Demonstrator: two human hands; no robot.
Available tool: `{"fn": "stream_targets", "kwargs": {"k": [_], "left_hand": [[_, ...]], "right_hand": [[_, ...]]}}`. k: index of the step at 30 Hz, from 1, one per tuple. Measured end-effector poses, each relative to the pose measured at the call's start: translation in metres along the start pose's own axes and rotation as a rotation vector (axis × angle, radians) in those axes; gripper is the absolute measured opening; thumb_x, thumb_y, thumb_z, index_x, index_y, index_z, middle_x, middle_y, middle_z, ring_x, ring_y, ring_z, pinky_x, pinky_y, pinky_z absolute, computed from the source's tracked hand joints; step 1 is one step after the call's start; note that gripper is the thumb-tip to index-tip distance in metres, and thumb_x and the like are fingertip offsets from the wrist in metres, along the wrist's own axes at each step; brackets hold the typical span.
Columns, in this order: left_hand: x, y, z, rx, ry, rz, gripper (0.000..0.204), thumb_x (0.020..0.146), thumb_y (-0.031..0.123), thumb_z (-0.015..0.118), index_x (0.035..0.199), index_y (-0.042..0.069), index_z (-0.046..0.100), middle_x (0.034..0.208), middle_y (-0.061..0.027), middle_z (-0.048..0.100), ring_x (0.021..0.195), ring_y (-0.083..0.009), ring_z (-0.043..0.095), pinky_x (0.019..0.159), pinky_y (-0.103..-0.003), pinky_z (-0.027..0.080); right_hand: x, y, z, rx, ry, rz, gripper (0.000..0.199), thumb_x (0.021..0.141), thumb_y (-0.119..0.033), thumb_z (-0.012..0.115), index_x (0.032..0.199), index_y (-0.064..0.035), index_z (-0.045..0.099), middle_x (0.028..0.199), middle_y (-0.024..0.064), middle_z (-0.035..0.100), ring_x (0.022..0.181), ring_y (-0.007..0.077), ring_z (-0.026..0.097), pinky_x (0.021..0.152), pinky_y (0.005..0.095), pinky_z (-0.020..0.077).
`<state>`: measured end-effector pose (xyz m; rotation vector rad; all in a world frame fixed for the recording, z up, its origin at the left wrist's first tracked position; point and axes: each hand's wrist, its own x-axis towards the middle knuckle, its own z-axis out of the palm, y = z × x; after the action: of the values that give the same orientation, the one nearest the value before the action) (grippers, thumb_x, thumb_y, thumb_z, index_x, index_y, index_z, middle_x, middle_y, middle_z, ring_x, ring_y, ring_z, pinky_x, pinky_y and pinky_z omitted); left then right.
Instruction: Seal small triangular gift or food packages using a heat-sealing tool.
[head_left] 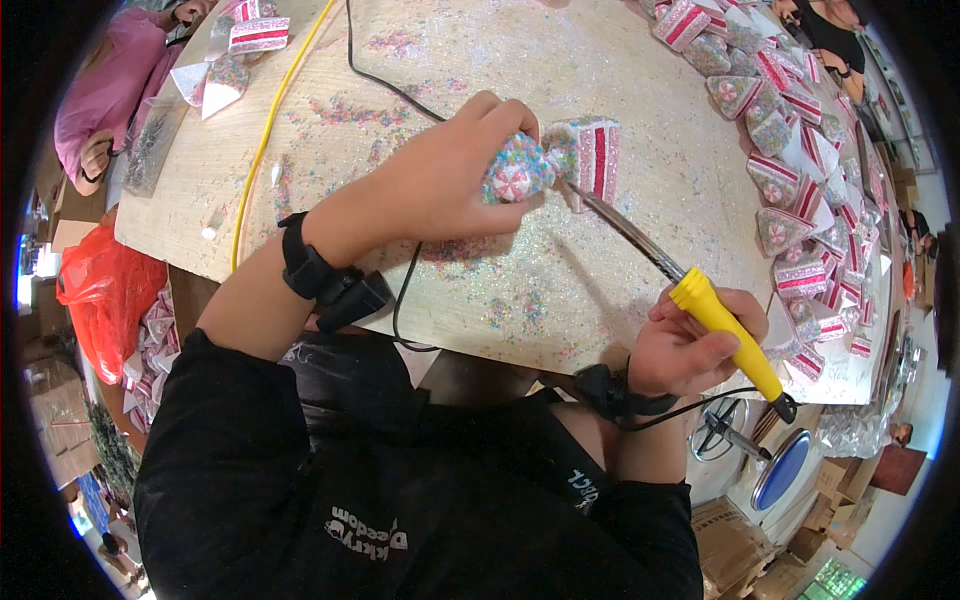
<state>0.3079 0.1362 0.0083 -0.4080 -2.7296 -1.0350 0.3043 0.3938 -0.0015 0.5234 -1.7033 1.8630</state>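
My left hand (450, 165) is closed around a sprinkle-covered piece with a pink-and-white swirl candy (515, 172), held above the table. Against its right side is a cake-slice ornament (598, 160) with white sides and a red stripe; whether the two are joined I cannot tell. A soldering iron (728, 325) with a yellow handle is gripped in my right hand (695, 345). Its metal shaft slants up and left, and the tip is at the gap between the candy piece and the slice. My left fingertips are partly hidden behind the piece.
Many similar cake-slice ornaments (780, 180) are heaped along the table's right side, with a few more (225, 80) at the far left. Loose glitter covers the table (350, 180). A yellow cord (262, 150) and a black cable cross it. A red plastic bag (105, 295) hangs at left; a person in pink (120, 80) sits beyond.
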Motion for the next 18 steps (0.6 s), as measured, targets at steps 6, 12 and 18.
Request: {"fn": "stream_targets", "kwargs": {"k": [6,12,18], "left_hand": [[0.0011,0.0033,-0.002,-0.005,-0.015,-0.051,0.052,0.078,0.027,0.076,0.117,0.005,0.052,0.111,-0.0179,0.053,0.106,-0.0355,0.055,0.093,-0.038,0.045],[0.001,0.0041,-0.0034,0.006,-0.021,-0.044,0.051,0.076,0.025,0.075,0.117,0.005,0.052,0.112,-0.0175,0.054,0.108,-0.0355,0.055,0.095,-0.038,0.045],[0.0001,0.004,-0.0036,0.007,-0.03,-0.047,0.053,0.075,0.024,0.075,0.118,0.005,0.051,0.115,-0.0169,0.053,0.109,-0.0363,0.055,0.097,-0.039,0.045]], "right_hand": [[-0.0011,0.0001,-0.0011,0.038,-0.063,0.006,0.057,0.096,-0.055,0.056,0.11,-0.0011,0.047,0.069,0.0114,0.054,0.048,0.0153,0.052,0.045,0.0236,0.0429],[-0.0076,0.0001,0.0003,0.105,-0.087,0.049,0.06,0.092,-0.055,0.063,0.11,0.0009,0.05,0.079,0.0121,0.058,0.055,0.0177,0.058,0.049,0.0256,0.0487],[-0.0087,-0.0009,0.0018,0.112,-0.094,0.063,0.061,0.091,-0.055,0.065,0.111,0.0015,0.051,0.082,0.0126,0.059,0.056,0.017,0.059,0.05,0.0255,0.0492]]}}
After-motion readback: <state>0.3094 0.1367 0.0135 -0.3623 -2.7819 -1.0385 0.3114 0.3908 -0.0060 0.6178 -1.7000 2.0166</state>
